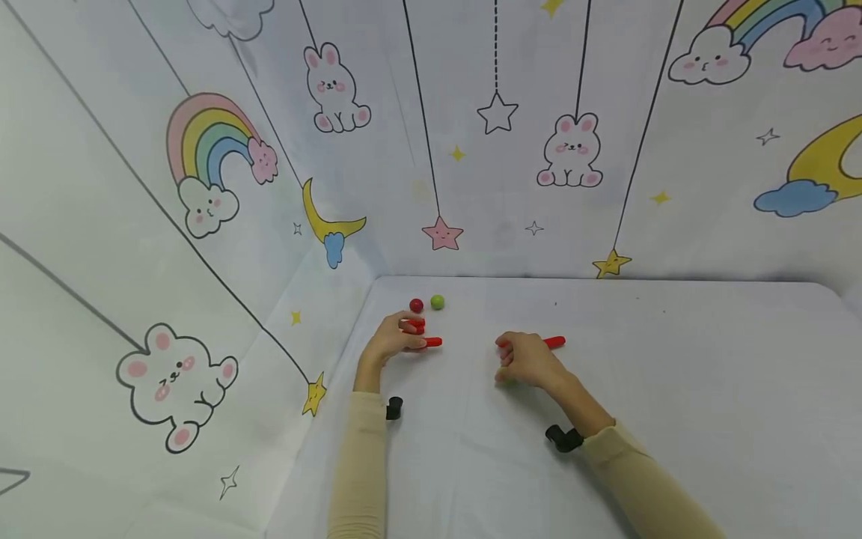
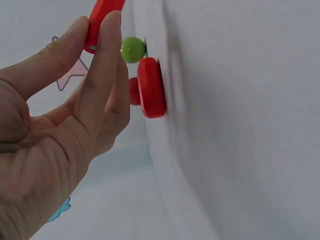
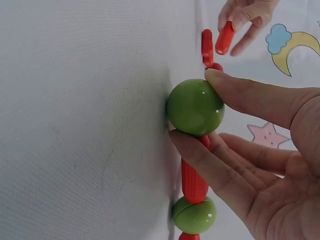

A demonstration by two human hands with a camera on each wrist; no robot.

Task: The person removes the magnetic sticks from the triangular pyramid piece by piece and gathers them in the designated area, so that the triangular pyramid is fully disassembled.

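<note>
My left hand (image 1: 390, 340) pinches a short red rod (image 2: 104, 22) between thumb and fingers, raised over the table in the left wrist view. Beneath and beyond it lie more red pieces (image 2: 151, 87), partly covered by the fingers in the head view. My right hand (image 1: 532, 361) holds a glossy green ball (image 3: 196, 107) by thumb and fingertips, low against the white surface. Behind that ball, a ribbed red rod (image 3: 194, 181) lines up with a second green ball (image 3: 194, 215) and another red piece (image 3: 189, 236). Whether these are joined, I cannot tell.
A red ball (image 1: 416, 305) and a green ball (image 1: 437, 302) sit close together behind my left hand. Past my right hand a red rod (image 1: 554, 342) sticks out. White cloth covers the table (image 1: 707, 389); patterned walls (image 1: 512, 202) rise behind and at left.
</note>
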